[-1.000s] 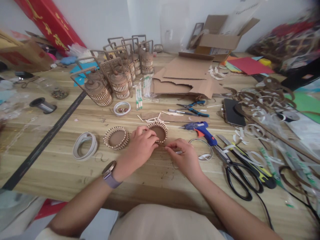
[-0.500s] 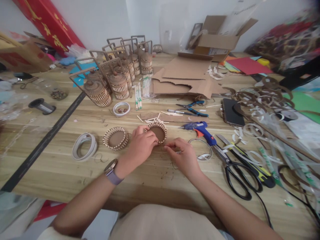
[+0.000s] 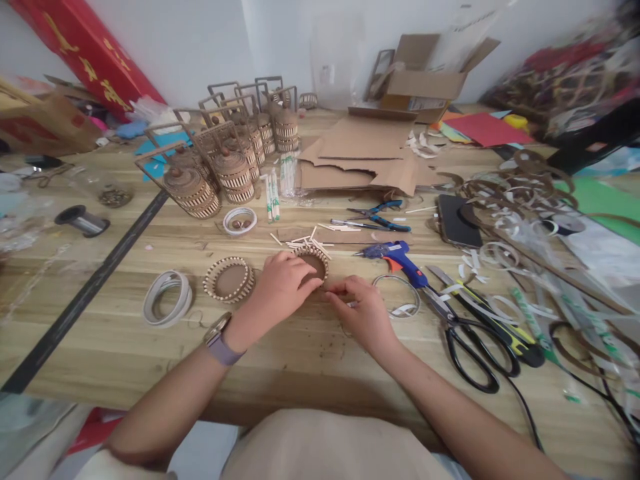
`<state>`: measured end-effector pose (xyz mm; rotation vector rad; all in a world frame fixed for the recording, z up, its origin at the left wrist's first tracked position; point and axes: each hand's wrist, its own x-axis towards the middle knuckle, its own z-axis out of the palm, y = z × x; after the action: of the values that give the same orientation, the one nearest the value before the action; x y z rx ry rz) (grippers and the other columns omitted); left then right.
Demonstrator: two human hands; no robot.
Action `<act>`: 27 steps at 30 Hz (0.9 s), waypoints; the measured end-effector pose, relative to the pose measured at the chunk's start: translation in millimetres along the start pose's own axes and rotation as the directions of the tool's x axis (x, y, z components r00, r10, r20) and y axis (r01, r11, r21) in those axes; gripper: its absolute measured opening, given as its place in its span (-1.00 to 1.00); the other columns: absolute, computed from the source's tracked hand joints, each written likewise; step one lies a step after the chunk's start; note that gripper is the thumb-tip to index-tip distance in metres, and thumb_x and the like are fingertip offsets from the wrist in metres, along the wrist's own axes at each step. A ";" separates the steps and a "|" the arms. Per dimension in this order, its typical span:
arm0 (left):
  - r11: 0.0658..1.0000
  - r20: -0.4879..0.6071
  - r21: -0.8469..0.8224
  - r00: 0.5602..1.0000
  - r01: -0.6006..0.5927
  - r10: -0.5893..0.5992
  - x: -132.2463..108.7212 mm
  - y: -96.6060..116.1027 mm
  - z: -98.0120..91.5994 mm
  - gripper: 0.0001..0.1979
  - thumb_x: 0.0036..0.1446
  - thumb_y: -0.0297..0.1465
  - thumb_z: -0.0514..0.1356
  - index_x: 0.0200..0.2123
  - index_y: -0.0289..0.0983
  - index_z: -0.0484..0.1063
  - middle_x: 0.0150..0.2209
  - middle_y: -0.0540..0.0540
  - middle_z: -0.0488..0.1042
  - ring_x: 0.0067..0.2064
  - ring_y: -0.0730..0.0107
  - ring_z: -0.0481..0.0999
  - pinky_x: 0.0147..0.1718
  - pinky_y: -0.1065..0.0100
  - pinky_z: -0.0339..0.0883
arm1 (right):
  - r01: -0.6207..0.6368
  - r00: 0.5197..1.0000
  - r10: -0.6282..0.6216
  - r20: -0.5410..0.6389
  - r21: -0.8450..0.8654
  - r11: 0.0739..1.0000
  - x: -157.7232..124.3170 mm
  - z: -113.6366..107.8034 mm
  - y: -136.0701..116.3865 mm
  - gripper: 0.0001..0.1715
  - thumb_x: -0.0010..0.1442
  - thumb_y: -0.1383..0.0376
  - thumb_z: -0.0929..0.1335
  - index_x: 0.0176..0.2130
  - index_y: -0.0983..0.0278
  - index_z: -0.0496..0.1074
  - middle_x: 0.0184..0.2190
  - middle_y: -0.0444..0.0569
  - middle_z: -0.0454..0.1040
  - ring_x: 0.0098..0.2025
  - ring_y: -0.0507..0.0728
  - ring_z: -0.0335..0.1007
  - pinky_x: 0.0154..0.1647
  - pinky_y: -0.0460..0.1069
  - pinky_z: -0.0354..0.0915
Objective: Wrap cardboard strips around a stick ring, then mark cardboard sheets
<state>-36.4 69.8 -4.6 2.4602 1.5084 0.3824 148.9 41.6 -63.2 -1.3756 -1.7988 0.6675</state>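
Round basket (image 3: 317, 263) at the middle of the frame, open at the top, on a wooden table (image 3: 300, 363). The left hand (image 3: 283, 283), half curled, grips its left and near side. The right hand (image 3: 364, 310) makes a pinch just beside the near right rim, thumb and finger closed together; anything between the tips is too small to tell. For neat work here, the left hand should probably brace the basket without squeezing its wall, while the right works in small movements close to the rim. Pale sticks (image 3: 303, 241) lie just behind; a second basket (image 3: 231, 281) sits left of centre, a blue glue gun (image 3: 395, 252) right.
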 end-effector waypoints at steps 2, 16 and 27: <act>1.000 0.019 0.012 1.000 0.014 -0.014 7.8 7.0 -1.6 -0.81 0.28 -0.27 0.26 -0.26 -0.22 0.63 -0.23 -0.09 0.64 -0.05 0.10 0.45 -0.05 0.09 0.28 | 0.002 1.000 -0.002 0.002 -0.003 1.000 -0.3 0.0 0.2 -0.89 0.14 0.37 0.40 -0.38 0.18 0.55 -0.42 -0.09 0.55 -0.31 0.15 0.45 -0.25 0.03 0.24; 0.996 0.149 0.091 0.989 -0.009 -0.005 20.5 12.1 -1.5 -0.83 0.29 -0.39 0.23 -0.31 -0.20 0.64 -0.25 -0.06 0.65 -0.05 0.08 0.46 -0.07 0.07 0.19 | -0.006 1.000 0.006 0.005 0.005 1.000 3.2 -0.5 0.3 -0.85 0.14 0.40 0.39 -0.35 0.17 0.56 -0.40 -0.09 0.56 -0.29 0.15 0.47 -0.25 0.03 0.25; 0.998 0.137 0.063 0.991 -0.002 -0.007 20.4 11.4 -1.8 -0.80 0.29 -0.41 0.22 -0.35 -0.21 0.63 -0.30 -0.09 0.63 -0.11 0.13 0.51 -0.09 0.12 0.24 | -0.016 1.000 0.017 -0.024 0.018 1.000 13.8 1.8 4.1 -0.91 0.13 0.35 0.41 -0.37 0.18 0.56 -0.41 -0.08 0.57 -0.31 0.15 0.46 -0.22 0.04 0.26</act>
<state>-18.6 83.1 2.9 2.4761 1.4888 0.1635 147.9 56.0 -63.9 -1.3824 -1.7603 0.6709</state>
